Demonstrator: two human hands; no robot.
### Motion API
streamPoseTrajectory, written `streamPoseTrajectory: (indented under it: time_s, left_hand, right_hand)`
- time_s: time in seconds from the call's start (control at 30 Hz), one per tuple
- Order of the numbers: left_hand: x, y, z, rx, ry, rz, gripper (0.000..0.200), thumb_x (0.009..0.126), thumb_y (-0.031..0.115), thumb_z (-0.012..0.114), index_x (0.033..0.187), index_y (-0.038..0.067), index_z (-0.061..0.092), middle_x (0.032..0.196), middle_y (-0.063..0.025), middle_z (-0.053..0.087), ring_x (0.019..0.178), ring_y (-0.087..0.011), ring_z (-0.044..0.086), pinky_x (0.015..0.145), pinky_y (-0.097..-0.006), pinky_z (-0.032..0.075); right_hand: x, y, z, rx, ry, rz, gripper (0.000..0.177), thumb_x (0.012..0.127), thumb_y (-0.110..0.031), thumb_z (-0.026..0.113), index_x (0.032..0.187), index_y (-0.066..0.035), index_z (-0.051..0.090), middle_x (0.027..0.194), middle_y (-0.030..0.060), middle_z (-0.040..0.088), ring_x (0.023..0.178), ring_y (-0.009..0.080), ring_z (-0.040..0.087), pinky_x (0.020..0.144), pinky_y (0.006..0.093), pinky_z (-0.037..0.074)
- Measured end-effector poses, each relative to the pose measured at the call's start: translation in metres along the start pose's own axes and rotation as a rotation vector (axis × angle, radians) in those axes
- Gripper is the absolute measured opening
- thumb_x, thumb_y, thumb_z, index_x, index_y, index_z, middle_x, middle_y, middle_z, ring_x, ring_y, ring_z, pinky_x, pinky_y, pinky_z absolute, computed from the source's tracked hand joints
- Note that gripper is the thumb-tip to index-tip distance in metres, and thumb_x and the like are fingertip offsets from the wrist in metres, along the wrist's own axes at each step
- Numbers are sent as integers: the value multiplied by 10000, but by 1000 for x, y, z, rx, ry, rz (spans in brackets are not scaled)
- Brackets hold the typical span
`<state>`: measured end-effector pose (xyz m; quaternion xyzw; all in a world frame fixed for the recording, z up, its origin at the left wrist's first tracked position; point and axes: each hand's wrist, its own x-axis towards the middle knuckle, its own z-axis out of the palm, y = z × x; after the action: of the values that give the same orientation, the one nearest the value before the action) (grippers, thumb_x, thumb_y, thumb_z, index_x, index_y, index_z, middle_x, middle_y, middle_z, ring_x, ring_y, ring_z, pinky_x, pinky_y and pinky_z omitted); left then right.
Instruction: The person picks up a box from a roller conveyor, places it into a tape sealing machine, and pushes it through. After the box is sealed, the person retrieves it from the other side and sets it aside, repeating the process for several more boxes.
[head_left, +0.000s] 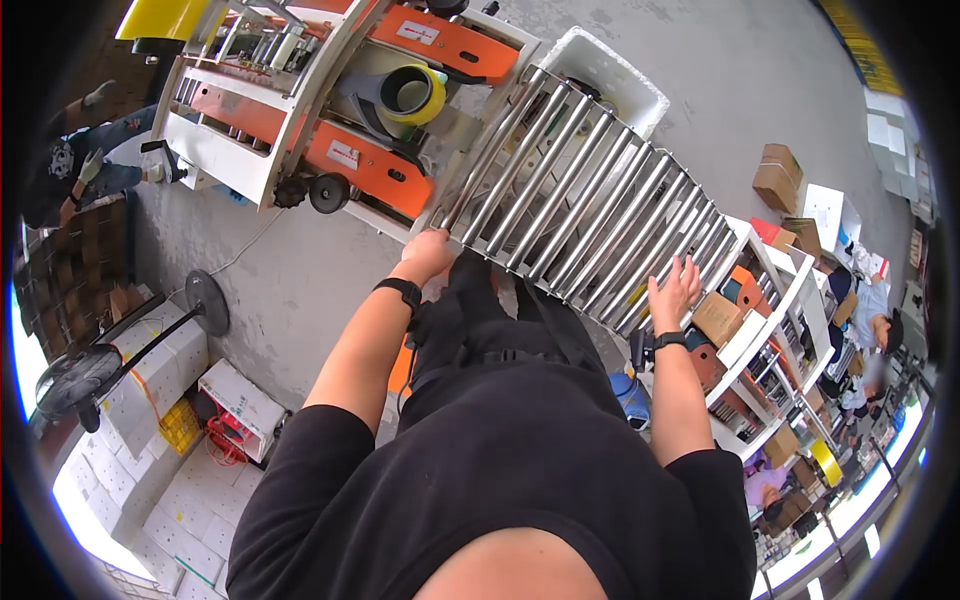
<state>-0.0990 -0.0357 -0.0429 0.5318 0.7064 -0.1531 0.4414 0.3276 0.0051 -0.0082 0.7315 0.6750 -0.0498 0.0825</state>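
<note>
A roller conveyor (590, 190) with shiny metal rollers stretches across in front of my body. At its left end, my left hand (428, 252) is closed on the near edge, beside the end of a roller. My right hand (674, 293) is at the near edge farther right, fingers apart and extended over the rollers, with nothing held in it. Left of the conveyor stands a carton sealing machine (368, 165) with orange side plates; a yellow and grey tape head with a round opening sits between them.
A white foam box (625, 75) lies behind the conveyor. Another machine (765, 340) with a cardboard box (718, 320) adjoins its right end. Black fans (207, 303) and stacked white boxes (190, 510) stand at left. Other people are at far left and far right.
</note>
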Motion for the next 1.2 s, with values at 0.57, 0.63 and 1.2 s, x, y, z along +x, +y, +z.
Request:
streamPoseTrajectory:
  time_s: [0.57, 0.63, 1.2]
  left_hand:
    - [-22, 25, 5, -78, -5, -41, 397, 709, 127, 540, 1103, 80, 554, 1086, -153, 567, 1049, -288, 523, 872, -375, 428]
    - [-22, 26, 9, -95, -11, -60, 385, 713, 131, 533, 1093, 75, 556, 1080, -157, 568, 1043, -295, 521, 870, -376, 426]
    - [-20, 31, 15, -219, 84, -54, 354, 724, 163, 524, 1066, 74, 539, 1019, -185, 581, 994, -337, 529, 839, -402, 428]
  right_hand:
    - [47, 62, -30, -54, -223, 108, 1058, 503, -193, 765, 1370, -167, 159, 1311, 138, 259, 1237, 338, 228, 1023, 460, 200]
    - [39, 31, -29, -87, -114, 105, 1050, 492, -184, 767, 1362, -175, 178, 1296, 139, 272, 1231, 334, 233, 1012, 472, 183]
    - [42, -225, -18, -12, -518, -1254, 681, 633, -125, 648, 1265, -154, 395, 1253, 102, 413, 1210, 286, 348, 1025, 399, 259]
